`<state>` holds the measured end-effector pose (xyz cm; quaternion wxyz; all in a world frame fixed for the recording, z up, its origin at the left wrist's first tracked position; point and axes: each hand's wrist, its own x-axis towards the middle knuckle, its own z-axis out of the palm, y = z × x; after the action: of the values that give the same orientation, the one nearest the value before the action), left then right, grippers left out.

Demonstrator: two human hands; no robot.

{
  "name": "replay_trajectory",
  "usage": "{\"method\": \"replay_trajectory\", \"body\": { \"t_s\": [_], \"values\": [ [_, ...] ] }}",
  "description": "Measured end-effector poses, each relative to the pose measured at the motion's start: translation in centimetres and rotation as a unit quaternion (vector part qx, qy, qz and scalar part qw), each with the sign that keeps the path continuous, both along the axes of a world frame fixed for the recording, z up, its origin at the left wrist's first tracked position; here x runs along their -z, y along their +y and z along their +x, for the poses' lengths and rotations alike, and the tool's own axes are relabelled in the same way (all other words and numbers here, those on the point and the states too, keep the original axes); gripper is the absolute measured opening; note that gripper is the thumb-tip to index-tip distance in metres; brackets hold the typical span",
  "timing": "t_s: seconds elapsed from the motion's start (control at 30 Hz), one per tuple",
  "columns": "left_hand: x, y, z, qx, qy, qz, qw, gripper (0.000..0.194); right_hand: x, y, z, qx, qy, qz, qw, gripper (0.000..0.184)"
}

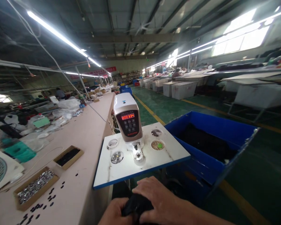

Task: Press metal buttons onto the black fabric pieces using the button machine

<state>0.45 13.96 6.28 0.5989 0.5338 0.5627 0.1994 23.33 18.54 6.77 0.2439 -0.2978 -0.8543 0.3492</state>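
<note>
Black cloth is bunched between my two hands at the bottom of the view, just below the front edge of the machine's table. My left hand grips its left side, fingers curled in. Over the top and right side lies my right hand, its fingers bent around the cloth. A white snap-fastening machine with a red digit display stands ahead, its press head above the white table. Round wells in that tabletop hold small parts, among them gold-coloured pieces and silver-coloured ones.
On the long bench at left sit a carton of shiny metal pieces, a carton of black pieces and scattered black discs. To the right stands a blue bin with dark cloth inside.
</note>
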Motion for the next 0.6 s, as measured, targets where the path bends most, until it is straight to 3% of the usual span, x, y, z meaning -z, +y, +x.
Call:
{"method": "replay_trajectory", "body": {
  "t_s": [0.1, 0.27, 0.47, 0.6],
  "values": [
    [-2.0, 2.6, 0.6, 0.095, 0.004, 0.065, 0.993, 0.025, -0.2, 0.2, 0.1, 0.012, -0.031, -0.080, 0.996, 0.018],
    [-3.8, 6.0, 1.2, 0.154, 0.033, 0.098, 0.983, 0.018, -1.2, 2.7, 1.1, 0.048, -0.014, -0.152, 0.987, 0.006],
    [-1.9, 10.0, 2.0, 0.116, -0.038, 0.059, 0.991, 0.031, -0.8, 6.7, 1.9, 0.072, -0.032, -0.216, 0.973, 0.015],
    [0.1, 11.9, 2.2, 0.065, -0.070, 0.027, 0.995, 0.038, 0.6, 9.2, 1.2, 0.098, -0.041, -0.170, 0.980, 0.023]
  ]
}}
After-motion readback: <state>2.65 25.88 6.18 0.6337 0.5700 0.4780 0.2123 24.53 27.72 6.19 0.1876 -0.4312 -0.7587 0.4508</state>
